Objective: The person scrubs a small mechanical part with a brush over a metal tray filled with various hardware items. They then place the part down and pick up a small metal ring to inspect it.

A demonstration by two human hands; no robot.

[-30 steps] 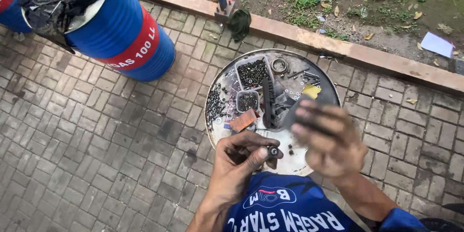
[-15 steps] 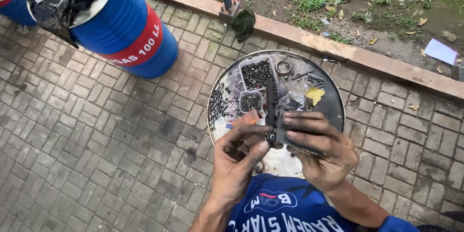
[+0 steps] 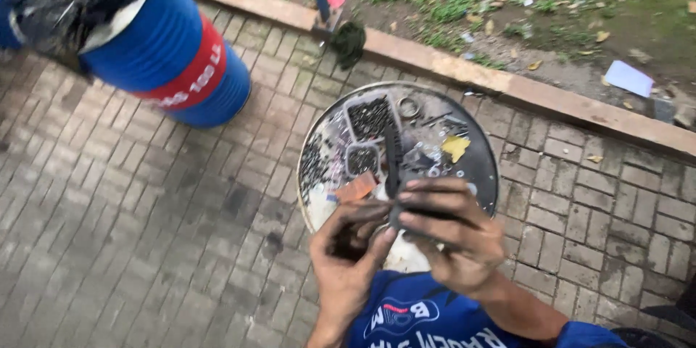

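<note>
Head view: both hands over round metal tray, working a dark tool.

Right hand (image 3: 453, 235) clenched round a long dark tool (image 3: 394, 167), shaft pointing away over the tray (image 3: 482, 174). Left hand (image 3: 351, 254) cupped just beside it, fingers curled on something small and dark; too blurred to name. Tray resting on brick paving (image 3: 130, 246), littered with small metal bits, a yellow scrap (image 3: 455, 147), an orange piece (image 3: 355, 189). Blue drum (image 3: 174, 58) well apart, upper left. Likely step: fitting or freeing a small part at the tool's near end. Next move probably needs a steady right-hand hold and careful fingertip work from the left.
</note>
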